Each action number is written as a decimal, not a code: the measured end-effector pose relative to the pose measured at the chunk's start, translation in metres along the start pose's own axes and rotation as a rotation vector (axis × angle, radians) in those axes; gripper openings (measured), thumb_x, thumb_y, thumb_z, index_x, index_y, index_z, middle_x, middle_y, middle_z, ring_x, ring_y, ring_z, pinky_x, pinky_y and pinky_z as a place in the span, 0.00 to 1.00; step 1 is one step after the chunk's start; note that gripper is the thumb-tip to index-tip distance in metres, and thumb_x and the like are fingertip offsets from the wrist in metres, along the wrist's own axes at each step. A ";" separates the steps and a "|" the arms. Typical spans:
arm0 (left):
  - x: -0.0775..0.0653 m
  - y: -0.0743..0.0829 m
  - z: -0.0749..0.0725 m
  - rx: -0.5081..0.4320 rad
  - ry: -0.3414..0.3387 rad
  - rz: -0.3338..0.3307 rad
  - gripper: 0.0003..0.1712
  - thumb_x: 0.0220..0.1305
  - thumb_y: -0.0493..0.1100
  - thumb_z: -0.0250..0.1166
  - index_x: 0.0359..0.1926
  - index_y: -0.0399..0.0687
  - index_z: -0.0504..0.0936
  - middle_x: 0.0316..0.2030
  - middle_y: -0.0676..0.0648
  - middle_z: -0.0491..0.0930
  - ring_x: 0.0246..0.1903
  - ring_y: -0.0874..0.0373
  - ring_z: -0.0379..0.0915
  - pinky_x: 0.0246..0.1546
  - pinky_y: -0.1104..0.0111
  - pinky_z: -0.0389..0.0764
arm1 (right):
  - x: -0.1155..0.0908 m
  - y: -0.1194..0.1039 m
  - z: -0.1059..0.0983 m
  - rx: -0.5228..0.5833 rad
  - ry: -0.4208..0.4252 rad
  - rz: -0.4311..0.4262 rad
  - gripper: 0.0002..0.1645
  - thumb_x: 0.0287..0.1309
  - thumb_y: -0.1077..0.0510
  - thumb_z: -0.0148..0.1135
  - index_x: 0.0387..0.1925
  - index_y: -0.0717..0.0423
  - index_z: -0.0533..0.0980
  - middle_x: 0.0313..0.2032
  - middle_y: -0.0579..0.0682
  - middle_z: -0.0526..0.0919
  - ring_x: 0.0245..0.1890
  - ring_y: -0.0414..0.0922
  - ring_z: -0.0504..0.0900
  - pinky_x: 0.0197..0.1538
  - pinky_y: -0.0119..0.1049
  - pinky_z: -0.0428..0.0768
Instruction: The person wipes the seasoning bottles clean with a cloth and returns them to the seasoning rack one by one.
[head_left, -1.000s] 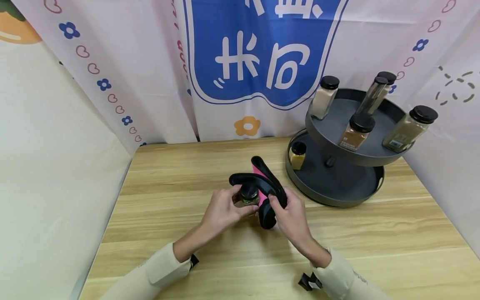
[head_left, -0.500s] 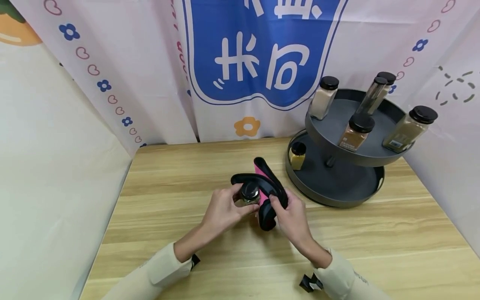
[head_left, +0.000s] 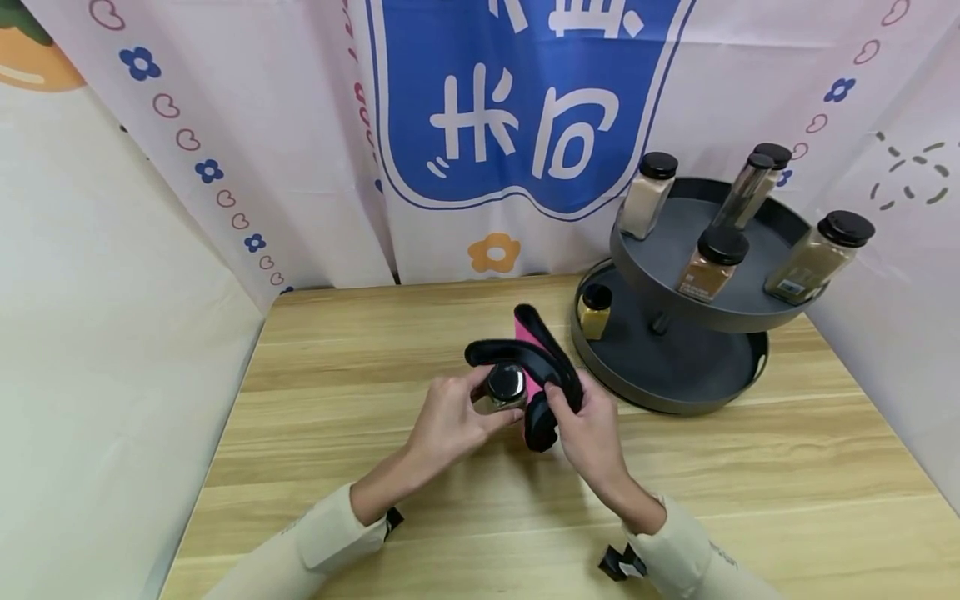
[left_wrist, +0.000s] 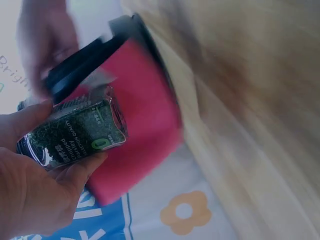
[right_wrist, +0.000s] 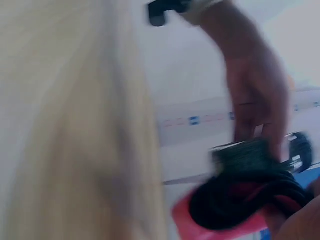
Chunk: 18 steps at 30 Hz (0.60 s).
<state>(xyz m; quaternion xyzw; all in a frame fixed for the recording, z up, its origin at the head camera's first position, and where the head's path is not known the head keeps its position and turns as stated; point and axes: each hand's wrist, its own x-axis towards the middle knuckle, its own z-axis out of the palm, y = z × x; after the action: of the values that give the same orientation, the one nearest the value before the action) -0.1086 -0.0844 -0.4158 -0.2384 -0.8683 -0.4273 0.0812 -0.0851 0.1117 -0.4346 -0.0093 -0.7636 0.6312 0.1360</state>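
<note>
L hand (head_left: 450,417): thumb + fingers curved, gripping jar (left_wrist: 75,135), lbl "Chopped Parsley / SELECTION QUALITY" | R hand (head_left: 592,429): pinches edge of pink-black item (left_wrist: 145,107) | all above table (head_left: 337,375), inward of far edge | vs 0.5 s ago: hands slightly R/up, jar still beside item, so handling seems ongoing | rack (head_left: 682,371), far R corner: lbls of other jars (head_left: 705,279) too small

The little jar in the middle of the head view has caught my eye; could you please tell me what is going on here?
A person's left hand grips a jar labelled chopped parsley, its black lid on. The right hand holds a pink-and-black item close beside it; I can't tell whether the two touch. Both appear to be held above the wooden table. To the right, a two-tier rack carries more jars, including a small yellow one on the lower tier.
</note>
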 end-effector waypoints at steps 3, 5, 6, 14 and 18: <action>0.000 0.001 -0.001 0.000 0.004 -0.003 0.31 0.51 0.41 0.86 0.54 0.33 0.86 0.41 0.39 0.91 0.17 0.73 0.50 0.19 0.76 0.63 | -0.002 0.002 0.000 -0.049 -0.027 0.032 0.04 0.69 0.64 0.66 0.39 0.64 0.83 0.25 0.48 0.79 0.25 0.37 0.75 0.28 0.28 0.73; 0.000 0.001 0.000 0.004 -0.003 -0.011 0.30 0.51 0.41 0.86 0.53 0.34 0.87 0.39 0.39 0.91 0.17 0.73 0.51 0.19 0.76 0.63 | -0.001 -0.001 -0.001 -0.021 -0.016 0.025 0.05 0.69 0.65 0.66 0.39 0.65 0.83 0.25 0.48 0.79 0.25 0.37 0.75 0.27 0.28 0.73; 0.000 0.000 0.000 0.005 -0.007 -0.015 0.29 0.51 0.40 0.86 0.52 0.34 0.87 0.37 0.40 0.91 0.17 0.73 0.52 0.19 0.76 0.62 | -0.001 -0.004 -0.002 0.003 -0.004 0.015 0.05 0.69 0.65 0.66 0.39 0.65 0.82 0.24 0.48 0.78 0.24 0.37 0.74 0.27 0.27 0.72; -0.002 -0.001 0.001 -0.004 -0.021 -0.002 0.26 0.52 0.41 0.85 0.50 0.35 0.87 0.28 0.46 0.87 0.17 0.74 0.51 0.18 0.76 0.60 | 0.002 -0.012 -0.007 0.017 0.014 -0.057 0.04 0.71 0.65 0.65 0.40 0.64 0.82 0.23 0.47 0.76 0.22 0.39 0.73 0.24 0.28 0.70; 0.000 0.003 -0.002 -0.012 -0.018 0.003 0.31 0.52 0.40 0.85 0.56 0.34 0.85 0.25 0.46 0.85 0.15 0.76 0.47 0.16 0.76 0.56 | 0.000 -0.004 -0.005 -0.129 -0.040 -0.031 0.04 0.70 0.63 0.66 0.40 0.62 0.83 0.24 0.47 0.77 0.23 0.39 0.73 0.25 0.29 0.70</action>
<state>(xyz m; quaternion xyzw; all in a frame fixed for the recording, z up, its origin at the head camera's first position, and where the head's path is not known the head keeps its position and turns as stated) -0.1077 -0.0844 -0.4122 -0.2438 -0.8662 -0.4301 0.0727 -0.0836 0.1163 -0.4301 0.0064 -0.8052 0.5786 0.1296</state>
